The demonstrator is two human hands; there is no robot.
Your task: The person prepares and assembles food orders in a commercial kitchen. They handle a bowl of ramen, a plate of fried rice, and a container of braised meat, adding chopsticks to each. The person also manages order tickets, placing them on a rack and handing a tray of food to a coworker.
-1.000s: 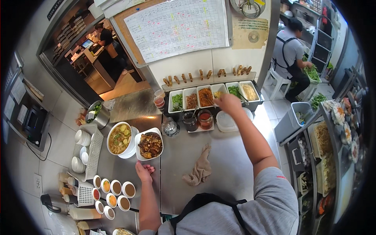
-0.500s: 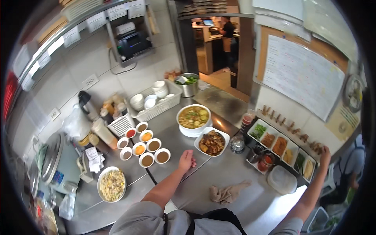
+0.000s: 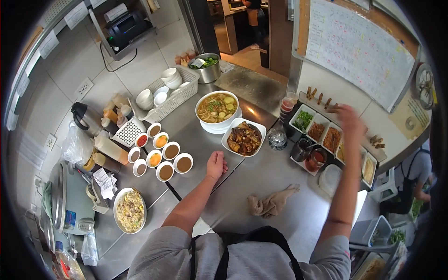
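My left hand [image 3: 216, 165] rests at the steel counter with its fingers curled in; nothing shows in them. Just beyond it sits a square white bowl of dark braised meat [image 3: 244, 138], and behind that a round white bowl of noodle soup [image 3: 217, 110] on a plate. My right hand [image 3: 350, 122] is raised over the topping containers [image 3: 332, 138], beside a row of wooden clothespins [image 3: 328, 102] on the wall ledge. Motion smears its fingers, so whether they hold a clothespin cannot be told. My forearm hides part of the containers.
Small cups of sauce [image 3: 171, 150] stand left of my left hand, near a bowl of fried rice [image 3: 130, 211]. A crumpled cloth [image 3: 273, 200] lies in front of me. Farther back are a basket of white bowls [image 3: 173, 100] and a steel pot [image 3: 206, 69]. Another person [image 3: 410, 172] is at right.
My right hand has moved left along the clothespin row and now blurs over the containers. My left hand stays by the meat bowl, fingers still curled. The view has shifted.
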